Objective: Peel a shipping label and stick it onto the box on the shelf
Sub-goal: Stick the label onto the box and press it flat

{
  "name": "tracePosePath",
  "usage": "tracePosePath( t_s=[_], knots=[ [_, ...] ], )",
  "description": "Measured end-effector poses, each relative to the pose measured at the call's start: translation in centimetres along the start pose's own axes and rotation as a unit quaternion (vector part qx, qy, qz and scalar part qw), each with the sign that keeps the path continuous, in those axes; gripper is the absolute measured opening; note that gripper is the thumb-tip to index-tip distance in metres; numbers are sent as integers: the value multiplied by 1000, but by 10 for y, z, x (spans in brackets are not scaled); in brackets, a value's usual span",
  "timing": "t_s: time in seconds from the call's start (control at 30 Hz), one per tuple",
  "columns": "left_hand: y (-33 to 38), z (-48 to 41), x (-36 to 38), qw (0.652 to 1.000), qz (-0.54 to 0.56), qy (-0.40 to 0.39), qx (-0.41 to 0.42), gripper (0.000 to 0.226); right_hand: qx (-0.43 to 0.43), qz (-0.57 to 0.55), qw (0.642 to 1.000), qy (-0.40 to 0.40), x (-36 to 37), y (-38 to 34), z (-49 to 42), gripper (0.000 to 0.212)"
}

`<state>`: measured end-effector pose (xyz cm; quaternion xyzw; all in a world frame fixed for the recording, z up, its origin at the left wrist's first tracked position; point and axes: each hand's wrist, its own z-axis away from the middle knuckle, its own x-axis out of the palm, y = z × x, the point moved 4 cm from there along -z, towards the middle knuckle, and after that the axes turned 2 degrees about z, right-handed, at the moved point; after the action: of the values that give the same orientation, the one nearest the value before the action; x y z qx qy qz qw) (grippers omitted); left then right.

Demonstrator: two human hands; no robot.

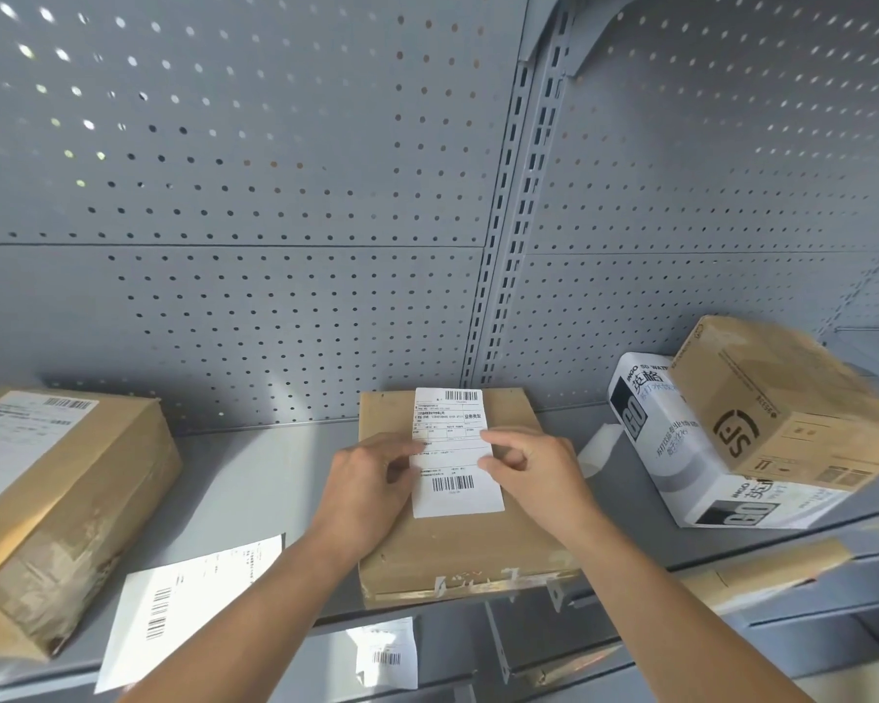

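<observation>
A: What's hard to read here?

B: The label [455,451] print is too small to make out, apart from two barcodes. The left box [57,504] is cut off at the frame edge, and a sheet [189,606] on the shelf [255,479] is partly behind the left forearm.

A: Where's the label?

B: Flat on top of the middle box [458,545], between both hands. The left hand [371,487] covers its left edge, fingers curled onto the paper. The right hand [534,471] presses its right edge with fingertips; fingers bent, not spread.

A: Stuck down fully?

B: Can't tell.
</observation>
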<state>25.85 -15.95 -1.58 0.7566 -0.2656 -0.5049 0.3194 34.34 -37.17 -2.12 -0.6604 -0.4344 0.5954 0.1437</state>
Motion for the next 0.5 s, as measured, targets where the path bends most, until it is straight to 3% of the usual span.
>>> tracePosePath(
  t_s=[0.2,0.37,0.5],
  knots=[
    [-1,5,5,1000,-10,-11,10,35,-15,26,999,14,0,-3,3,33],
    [-2,7,8,999,-23,-17,29,43,-22,59,998,15,-2,-10,7,21],
    [-1,9,10,997,-45,-21,53,55,16,127,992,13,-7,-14,10,31]
  ],
)
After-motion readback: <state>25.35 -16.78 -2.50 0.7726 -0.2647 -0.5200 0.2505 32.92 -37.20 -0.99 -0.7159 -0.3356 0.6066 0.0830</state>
